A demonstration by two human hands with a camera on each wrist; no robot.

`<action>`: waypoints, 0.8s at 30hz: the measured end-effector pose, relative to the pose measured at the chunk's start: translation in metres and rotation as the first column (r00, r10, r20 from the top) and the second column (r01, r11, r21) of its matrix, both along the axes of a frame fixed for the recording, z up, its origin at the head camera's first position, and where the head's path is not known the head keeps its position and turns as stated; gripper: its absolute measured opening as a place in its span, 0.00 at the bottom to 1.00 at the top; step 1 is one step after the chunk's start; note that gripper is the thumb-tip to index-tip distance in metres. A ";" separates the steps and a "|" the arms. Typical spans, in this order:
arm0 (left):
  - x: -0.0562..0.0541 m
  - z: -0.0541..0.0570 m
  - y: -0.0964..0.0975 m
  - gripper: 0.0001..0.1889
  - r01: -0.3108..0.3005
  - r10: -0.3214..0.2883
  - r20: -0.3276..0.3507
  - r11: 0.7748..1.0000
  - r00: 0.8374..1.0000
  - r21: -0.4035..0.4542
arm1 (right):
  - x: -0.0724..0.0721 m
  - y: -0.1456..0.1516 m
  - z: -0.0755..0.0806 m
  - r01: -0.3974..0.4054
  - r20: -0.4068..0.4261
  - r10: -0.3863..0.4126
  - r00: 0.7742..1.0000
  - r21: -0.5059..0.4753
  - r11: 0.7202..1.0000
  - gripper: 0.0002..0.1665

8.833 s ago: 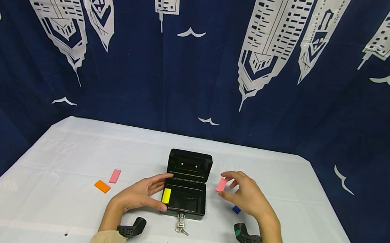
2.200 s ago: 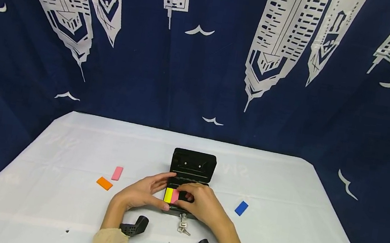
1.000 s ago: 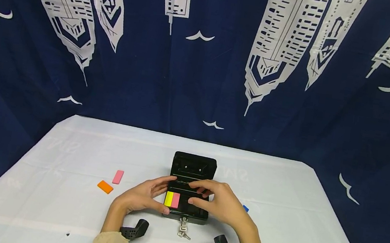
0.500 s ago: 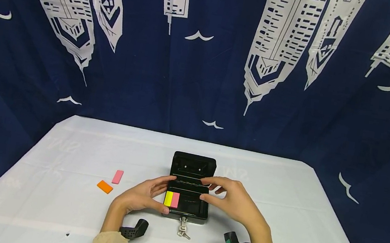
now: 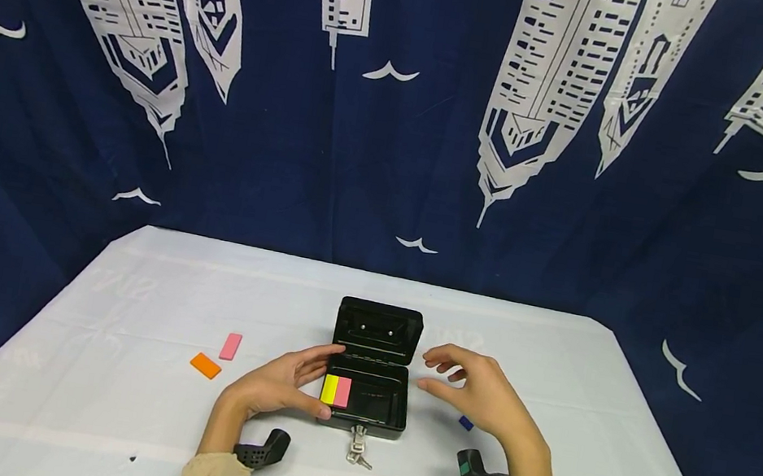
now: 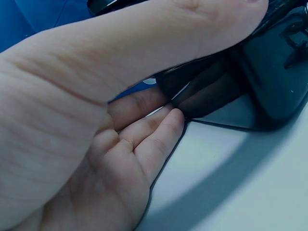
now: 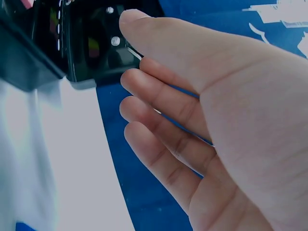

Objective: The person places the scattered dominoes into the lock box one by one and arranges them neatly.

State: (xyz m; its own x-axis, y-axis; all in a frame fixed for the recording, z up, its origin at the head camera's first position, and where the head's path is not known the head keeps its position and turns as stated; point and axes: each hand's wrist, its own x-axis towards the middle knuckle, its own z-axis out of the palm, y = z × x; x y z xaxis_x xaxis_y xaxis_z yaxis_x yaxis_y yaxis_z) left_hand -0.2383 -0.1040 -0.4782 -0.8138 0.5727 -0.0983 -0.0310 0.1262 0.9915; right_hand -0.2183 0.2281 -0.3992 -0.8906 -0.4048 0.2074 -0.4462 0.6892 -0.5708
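A black metal cash box [image 5: 377, 407] stands on the white table with its lid raised. Inside, against the left wall, a yellow block [image 5: 329, 389] and a pink block [image 5: 343, 393] lie side by side. My left hand [image 5: 284, 382] holds the box's left side, thumb at the front corner and fingers toward the hinge; the left wrist view shows fingertips at the box wall [image 6: 216, 91]. To the right of the box, my right hand [image 5: 477, 388] hovers with loosely bent fingers and nothing between them. A blue block [image 5: 466, 423] lies partly hidden under it.
Left of the box, another pink block [image 5: 230, 346] and an orange block [image 5: 205, 365] lie on the table [image 5: 70, 389]. A small key [image 5: 359, 458] hangs from the latch [image 5: 358, 434] at the box's front. A dark blue printed cloth [image 5: 335, 149] hangs behind.
My right hand brought the pink block into the box beside the yellow one, let go of it, and withdrew to the right. My left hand has stayed at the box.
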 end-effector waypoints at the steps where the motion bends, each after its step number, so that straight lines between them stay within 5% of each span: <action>1: 0.000 0.000 0.000 0.52 0.000 0.000 -0.001 1.000 1.000 0.000 | -0.001 0.002 -0.001 0.006 0.009 -0.006 1.000 0.000 1.000 0.19; 24: 0.000 0.001 0.000 0.52 -0.006 0.006 -0.006 1.000 1.000 -0.013 | -0.001 0.040 -0.009 0.158 0.221 -0.164 0.961 0.046 0.986 0.28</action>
